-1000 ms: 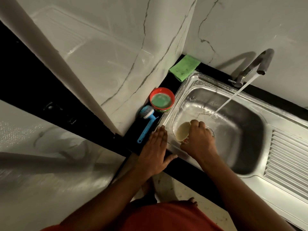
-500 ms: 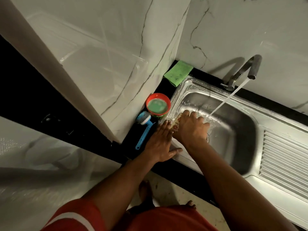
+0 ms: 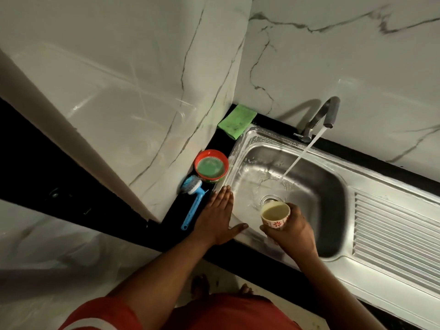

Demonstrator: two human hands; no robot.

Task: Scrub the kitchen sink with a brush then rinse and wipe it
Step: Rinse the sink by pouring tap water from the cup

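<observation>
the right hand left the sink's 9 o'clock wall and now grips a cup over the drain. the left hand lies flat on that rim, the brush at its 9 o'clock; the basin is open toward 3 o'clock.

I can't read any words or numbers here. The little cup only has red flowers on its side. The strip on the side of the red tub is too small and blurry to read.

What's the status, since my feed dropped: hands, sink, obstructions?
Left hand flat on sink rim. Right hand holds cup over sink, tap running. Brush idle on counter; nothing in the way.
</observation>
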